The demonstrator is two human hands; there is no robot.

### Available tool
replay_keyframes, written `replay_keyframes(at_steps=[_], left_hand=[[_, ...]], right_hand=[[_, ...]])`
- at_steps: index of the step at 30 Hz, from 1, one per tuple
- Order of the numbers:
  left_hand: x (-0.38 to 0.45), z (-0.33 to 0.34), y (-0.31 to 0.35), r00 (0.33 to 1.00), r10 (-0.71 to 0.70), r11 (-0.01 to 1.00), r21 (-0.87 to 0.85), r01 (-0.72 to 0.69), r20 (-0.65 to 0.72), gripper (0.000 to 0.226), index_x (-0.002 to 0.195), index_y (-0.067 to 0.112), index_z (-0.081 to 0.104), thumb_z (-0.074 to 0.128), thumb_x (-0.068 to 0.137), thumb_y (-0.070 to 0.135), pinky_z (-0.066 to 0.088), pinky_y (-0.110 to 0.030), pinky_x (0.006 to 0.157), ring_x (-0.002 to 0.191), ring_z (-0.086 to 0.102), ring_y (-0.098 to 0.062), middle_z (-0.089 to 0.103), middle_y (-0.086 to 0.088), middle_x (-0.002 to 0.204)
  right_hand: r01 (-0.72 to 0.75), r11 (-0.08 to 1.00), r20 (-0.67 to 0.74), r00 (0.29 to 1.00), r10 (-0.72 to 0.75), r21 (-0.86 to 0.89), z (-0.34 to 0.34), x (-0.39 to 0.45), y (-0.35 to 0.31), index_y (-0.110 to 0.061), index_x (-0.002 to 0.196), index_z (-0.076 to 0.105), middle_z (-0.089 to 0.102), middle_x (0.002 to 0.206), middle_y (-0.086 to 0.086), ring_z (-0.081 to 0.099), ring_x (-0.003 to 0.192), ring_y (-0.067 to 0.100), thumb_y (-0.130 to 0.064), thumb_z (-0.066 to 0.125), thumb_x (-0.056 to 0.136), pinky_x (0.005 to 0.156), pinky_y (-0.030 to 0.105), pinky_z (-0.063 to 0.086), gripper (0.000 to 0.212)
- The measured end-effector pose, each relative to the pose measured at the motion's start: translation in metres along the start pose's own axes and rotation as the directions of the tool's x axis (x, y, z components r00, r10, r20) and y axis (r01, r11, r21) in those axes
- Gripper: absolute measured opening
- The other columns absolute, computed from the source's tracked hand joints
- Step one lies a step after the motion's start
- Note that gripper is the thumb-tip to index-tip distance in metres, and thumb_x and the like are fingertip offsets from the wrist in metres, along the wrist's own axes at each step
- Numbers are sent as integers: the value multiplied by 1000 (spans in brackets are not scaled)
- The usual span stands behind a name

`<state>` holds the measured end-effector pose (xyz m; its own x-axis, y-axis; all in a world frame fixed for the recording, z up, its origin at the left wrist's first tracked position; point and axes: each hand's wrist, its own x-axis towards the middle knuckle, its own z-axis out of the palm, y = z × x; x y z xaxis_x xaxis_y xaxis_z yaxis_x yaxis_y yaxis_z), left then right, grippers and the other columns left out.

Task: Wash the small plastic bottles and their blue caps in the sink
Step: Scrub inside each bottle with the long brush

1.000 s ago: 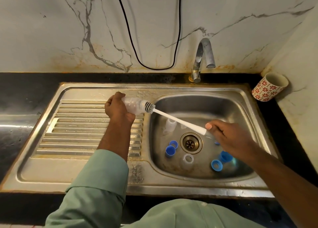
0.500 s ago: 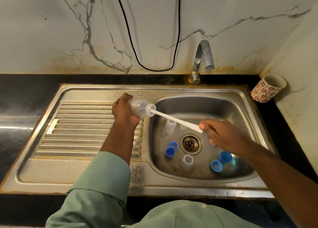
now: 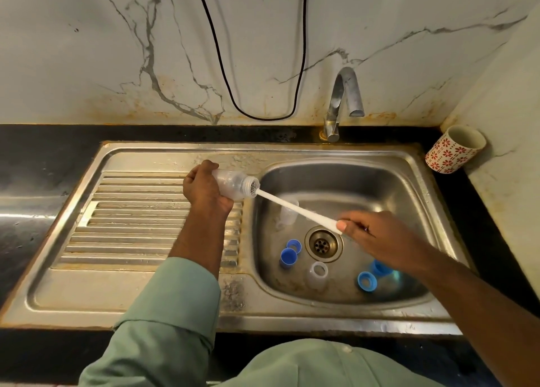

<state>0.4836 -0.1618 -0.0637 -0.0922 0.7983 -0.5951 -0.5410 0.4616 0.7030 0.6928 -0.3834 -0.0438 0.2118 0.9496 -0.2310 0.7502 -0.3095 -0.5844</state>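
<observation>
Over the drainboard's right edge, the left hand [image 3: 204, 189] grips a clear bottle [image 3: 233, 182] lying sideways, mouth toward the basin. A white brush [image 3: 295, 208] enters its neck, its handle end pinched by the right hand [image 3: 377, 237] above the drain. Blue caps [image 3: 289, 253] and other bottles [image 3: 318, 274] lie on the sink [image 3: 409, 188] floor.

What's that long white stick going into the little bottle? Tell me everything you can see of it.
It is a bottle brush: a thin white handle that looks like plastic, ending in a small bristled head. The bristles show dark at the mouth of the clear bottle, partly inside it. It slants from upper left to lower right over the sink basin. The right hand pinches its lower end; the left hand grips the bottle.
</observation>
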Motion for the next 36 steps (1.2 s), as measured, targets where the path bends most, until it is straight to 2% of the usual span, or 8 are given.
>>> replay_keyframes(at_steps=[4,11,14,18,26,29,32,36], left_hand=[[0,-2,-1,1000,-1,999,-32,0,-8,38,110,13,60,71,75,0,59,-55,71,86,64,-32,62,-10,103],[-2,-2,2,999,31,999,-14,-31,-39,39,110,15,59,71,76,1,61,-46,72,84,64,-27,63,-8,101],[-5,0,3,996,67,997,-37,-69,-62,40,113,15,59,71,77,2,62,-41,70,85,64,-26,63,-5,97],[-5,-3,0,984,167,985,46,-165,-55,47,121,23,56,71,80,6,57,-32,60,87,64,-22,63,-8,108],[-11,2,0,958,273,915,284,-286,87,41,109,31,59,73,78,8,57,-51,89,101,64,-30,64,-7,106],[-10,1,2,930,330,866,342,-366,159,43,117,25,58,71,82,5,59,-39,86,95,64,-24,62,-2,98],[-12,0,4,907,339,843,346,-411,250,43,121,19,58,68,83,1,56,-35,78,82,60,-18,60,-1,86],[-12,-1,1,909,338,850,336,-407,246,46,124,19,57,69,84,1,56,-35,80,82,60,-17,60,-1,87]], right_hand=[[71,965,-54,995,-87,-252,-8,2,0,-36,94,47,48,85,-18,53,76,6,-45,73,80,67,24,46,31],[-12,982,-116,993,-10,-190,1,4,-1,-26,74,54,54,61,-5,57,61,14,-53,37,97,65,42,53,39],[50,980,-57,996,-62,-194,0,1,-8,-28,107,54,55,87,-19,59,79,8,-50,51,95,67,25,49,25],[148,896,35,989,-147,-418,-13,0,-11,-33,133,43,52,125,-15,56,101,6,-47,59,91,84,25,49,47],[130,618,-3,978,-210,-775,-48,11,-26,-32,116,58,63,94,-9,44,87,11,-52,33,99,85,31,41,36],[155,738,99,988,-120,-657,-46,14,-27,-31,120,58,61,84,-10,54,81,10,-51,33,100,76,33,50,38],[82,967,194,980,-34,-243,-42,20,-21,-29,119,63,63,72,-10,59,62,6,-39,45,101,65,28,53,27],[-11,997,243,970,-7,73,-41,17,-18,-36,111,53,60,98,-10,57,57,8,-35,68,89,49,24,50,27]])
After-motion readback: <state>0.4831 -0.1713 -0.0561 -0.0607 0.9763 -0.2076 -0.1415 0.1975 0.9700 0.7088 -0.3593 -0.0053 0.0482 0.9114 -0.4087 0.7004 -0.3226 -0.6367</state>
